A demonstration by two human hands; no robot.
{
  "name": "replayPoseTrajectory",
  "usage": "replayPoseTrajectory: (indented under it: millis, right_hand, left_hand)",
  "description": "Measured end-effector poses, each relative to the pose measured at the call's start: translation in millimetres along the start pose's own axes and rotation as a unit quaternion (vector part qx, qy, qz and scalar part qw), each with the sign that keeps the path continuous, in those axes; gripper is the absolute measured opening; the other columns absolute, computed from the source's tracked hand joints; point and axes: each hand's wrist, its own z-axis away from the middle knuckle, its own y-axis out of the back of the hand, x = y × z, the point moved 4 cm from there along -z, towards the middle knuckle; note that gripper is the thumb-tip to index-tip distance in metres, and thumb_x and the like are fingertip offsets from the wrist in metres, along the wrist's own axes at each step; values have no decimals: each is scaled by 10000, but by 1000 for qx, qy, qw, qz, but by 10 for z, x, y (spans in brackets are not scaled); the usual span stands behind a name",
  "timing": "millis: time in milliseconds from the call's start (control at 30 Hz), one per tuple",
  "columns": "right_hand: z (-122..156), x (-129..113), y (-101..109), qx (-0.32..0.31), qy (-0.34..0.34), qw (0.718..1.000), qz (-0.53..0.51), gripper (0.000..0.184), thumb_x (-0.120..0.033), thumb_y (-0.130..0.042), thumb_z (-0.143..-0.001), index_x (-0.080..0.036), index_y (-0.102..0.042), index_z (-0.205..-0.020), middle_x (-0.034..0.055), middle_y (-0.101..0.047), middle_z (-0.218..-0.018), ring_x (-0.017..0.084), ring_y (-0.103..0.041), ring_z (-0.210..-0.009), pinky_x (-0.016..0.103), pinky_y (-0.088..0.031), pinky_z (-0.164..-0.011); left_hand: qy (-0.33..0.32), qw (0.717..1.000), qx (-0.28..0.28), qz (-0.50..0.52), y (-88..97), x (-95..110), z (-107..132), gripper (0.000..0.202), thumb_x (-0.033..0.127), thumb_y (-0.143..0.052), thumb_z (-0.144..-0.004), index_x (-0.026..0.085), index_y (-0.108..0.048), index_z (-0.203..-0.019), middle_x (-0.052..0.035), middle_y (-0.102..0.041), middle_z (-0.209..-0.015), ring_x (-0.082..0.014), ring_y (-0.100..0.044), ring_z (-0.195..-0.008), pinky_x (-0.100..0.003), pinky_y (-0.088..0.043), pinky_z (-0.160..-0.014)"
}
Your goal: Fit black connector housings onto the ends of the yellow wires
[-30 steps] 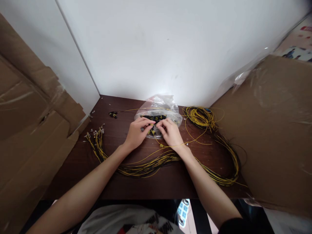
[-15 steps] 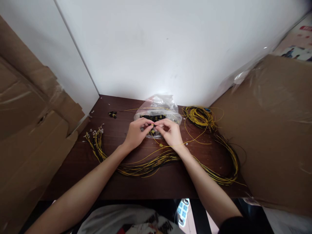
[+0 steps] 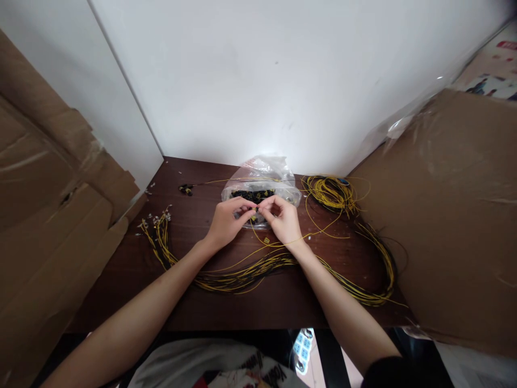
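My left hand (image 3: 226, 220) and my right hand (image 3: 284, 222) meet fingertip to fingertip above the plastic bag. Both are closed in a pinch on a tiny black-and-yellow part (image 3: 256, 209), mostly covered by the fingers; it looks like a connector. A thin yellow wire (image 3: 254, 233) curves down from below the fingertips; which hand holds its end is hidden. Just behind the hands, the clear plastic bag (image 3: 264, 166) lies open with many small black-and-yellow pieces (image 3: 253, 195) in it. One loose yellow piece (image 3: 266, 240) lies on the table below my fingers.
A long bundle of yellow and black wires (image 3: 246, 279) runs under my forearms across the brown table (image 3: 242, 315), white terminals at its left end. A coiled wire bundle (image 3: 331, 195) lies back right, a small black-and-yellow cluster (image 3: 186, 189) back left. Cardboard (image 3: 448, 226) flanks both sides.
My fingertips have shifted very slightly, still pinched together over the bag. The small part between them shows a little differently. The wires and bag look the same.
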Motion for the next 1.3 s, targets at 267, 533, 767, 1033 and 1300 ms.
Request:
replayPoseTrajectory:
  millis: [267,533,767,1033,1300]
  right_hand:
    - [30,-8,-25,13,17,1000,14,51,-164,-534,-762,-172,-582,-750,23,-595,-744,136,-559,-678,261,-464,-652]
    - [52,-80,-40,27,38,998,45,83,-152,-513,-781,-177,-585,-748,27,-600,-770,140,-557,-713,267,-457,-665]
    - [44,-20,-50,17,16,1000,3,43,-174,-544,-769,-183,-582,-750,25,-610,-763,143,-577,-713,280,-481,-683]
    - [41,-24,-56,14,11,1000,-7,53,-195,-564,-767,-182,-587,-812,24,-616,-777,140,-584,-705,273,-483,-662]
    - [31,-50,-38,19,8,1000,5,56,-202,-584,-758,-179,-593,-809,16,-627,-765,134,-583,-685,263,-471,-647]
  left_hand:
    - [11,1000,8,8,-1,-21,9,148,240,-628,-751,150,-676,-858,-49,-689,-816,-149,-637,-724,-265,-531,-683]
    - [1,1000,24,4,2,-1,17,143,242,-634,-741,145,-664,-842,-49,-691,-787,-141,-636,-692,-249,-535,-646]
    - [6,1000,24,3,7,1,12,134,229,-637,-743,141,-664,-840,-49,-681,-793,-135,-624,-701,-257,-529,-664]
    - [-25,1000,13,-11,24,74,-5,160,193,-622,-760,158,-675,-907,-34,-622,-755,-121,-574,-678,-244,-482,-627]
    - [-40,999,8,-5,33,87,-9,147,189,-607,-776,159,-687,-896,-44,-615,-789,-121,-552,-682,-241,-449,-603]
